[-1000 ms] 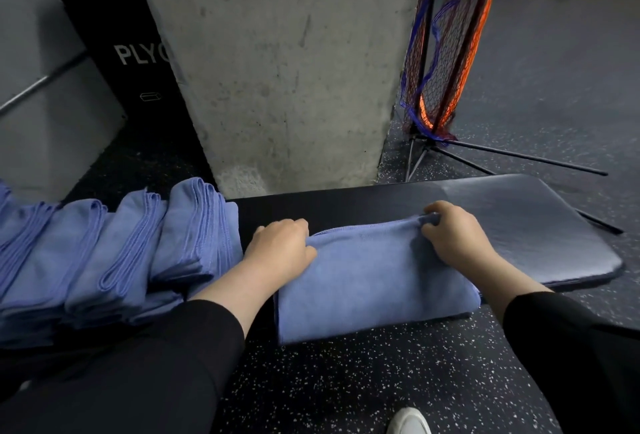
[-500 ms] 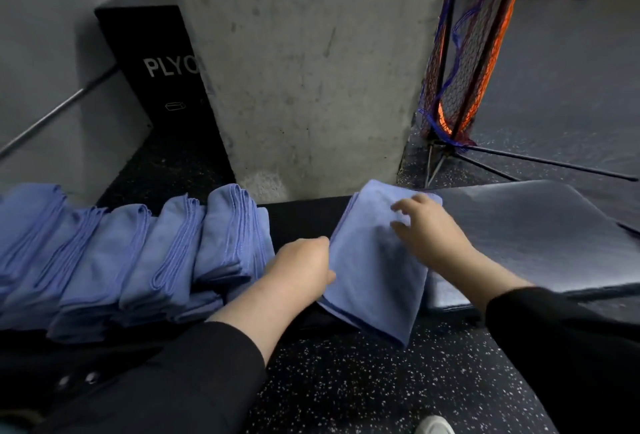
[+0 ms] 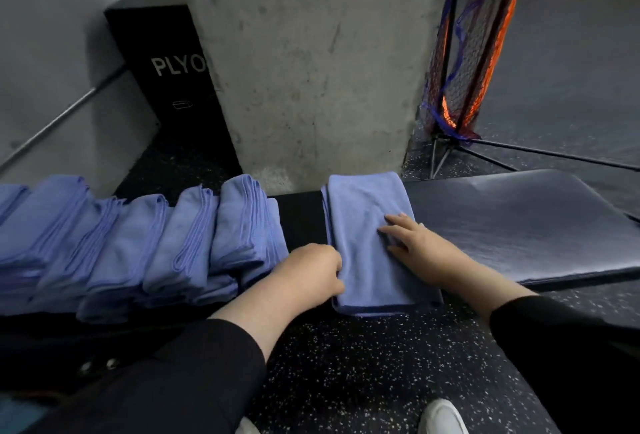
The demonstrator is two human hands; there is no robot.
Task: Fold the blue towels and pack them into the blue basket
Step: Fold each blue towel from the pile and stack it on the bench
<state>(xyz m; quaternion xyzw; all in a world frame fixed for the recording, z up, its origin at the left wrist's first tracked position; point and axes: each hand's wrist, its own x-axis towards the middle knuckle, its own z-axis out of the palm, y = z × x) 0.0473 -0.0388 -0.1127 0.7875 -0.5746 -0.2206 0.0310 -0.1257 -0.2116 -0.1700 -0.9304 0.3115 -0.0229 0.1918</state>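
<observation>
the towel [image 3: 367, 246] lies folded into a narrow strip at the mat's [image 3: 519, 226] left end, its near edge just past the mat's front edge. the right hand [image 3: 415, 246] rests flat on it, fingers spread; the left hand [image 3: 311, 274] pinches its left edge. a row of folded towels [image 3: 145, 243] leans together further left. no basket is in view, so packing looks undone, and this towel probably needs one more fold.

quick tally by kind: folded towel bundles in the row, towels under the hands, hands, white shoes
Folded towel bundles in the row: at least 6, the row runs off the left edge
Towel under the hands: 1
Hands: 2, left hand, right hand
White shoes: 1
Total: at least 10
</observation>
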